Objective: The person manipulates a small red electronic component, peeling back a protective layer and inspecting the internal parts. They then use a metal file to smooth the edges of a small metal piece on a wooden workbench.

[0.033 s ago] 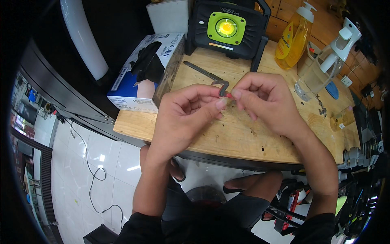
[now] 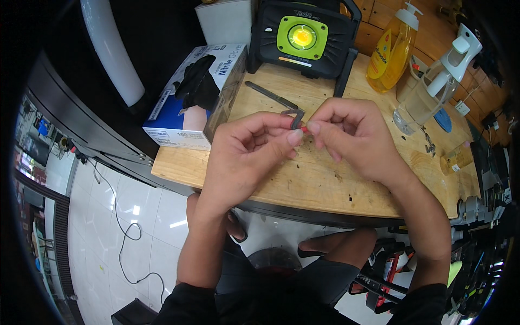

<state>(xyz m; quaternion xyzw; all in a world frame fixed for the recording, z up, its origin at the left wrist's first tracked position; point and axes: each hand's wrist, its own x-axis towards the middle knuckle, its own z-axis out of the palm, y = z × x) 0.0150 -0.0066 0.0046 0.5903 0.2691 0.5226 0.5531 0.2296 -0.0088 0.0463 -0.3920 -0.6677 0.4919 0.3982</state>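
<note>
Your left hand (image 2: pixel 244 151) has the bent dark strip (image 2: pixel 297 120) pinched between thumb and forefinger, above the middle of the table (image 2: pixel 325 187). Your right hand (image 2: pixel 352 135) is just to the right, thumb and forefinger closed on a small red piece (image 2: pixel 304 130) at the strip's near end. The fingertips of both hands almost meet there and cover most of the join, so it is hard to say whether the red piece is part of the strip or separate from it. A dark stick (image 2: pixel 271 95) lies on the wood beyond your hands, and its near end comes so close to the strip that you cannot tell here whether the two touch.

Both pinches look small. If one slackens, or the two pull unevenly, the red piece could slip out and be lost among the dark crumbs (image 2: pixel 338 176). A forward nudge could knock the stick.

The table's near edge curves below your wrists, with your legs and the floor (image 2: pixel 157 211) under it, so a piece dropped too near could go over. On the far side the lamp (image 2: pixel 302 38) limits your reach; the glove box (image 2: pixel 181 138) closes in the left, and the spray bottle (image 2: pixel 422 103) stands far right. Your easiest room is near and to the right.
</note>
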